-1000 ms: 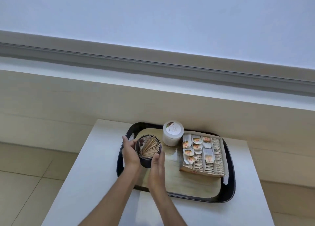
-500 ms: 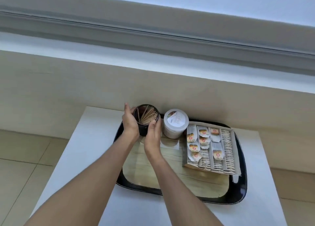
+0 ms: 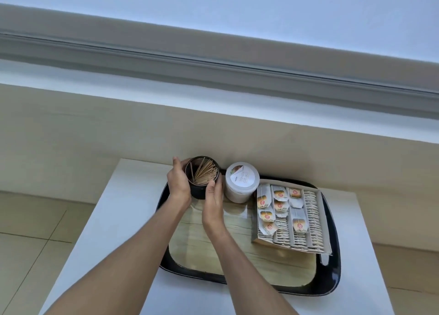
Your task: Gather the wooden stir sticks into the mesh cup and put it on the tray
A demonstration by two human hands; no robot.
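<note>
Mesh cup (image 3: 202, 180) full of wooden stir sticks (image 3: 206, 174), upright at far left corner of tray (image 3: 331, 262). Left hand (image 3: 178, 181) and right hand (image 3: 213, 201) clasp its sides, fingers wrapped against the wall. White lidded tub (image 3: 241, 181) just beside; tea bag box (image 3: 290, 216) further right. Tray on white worktop (image 3: 123, 210).

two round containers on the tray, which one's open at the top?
The dark mesh cup, at the tray's far left corner between both hands: its top is open, showing wooden stir sticks. The white tub beside it has a labelled lid on.
</note>
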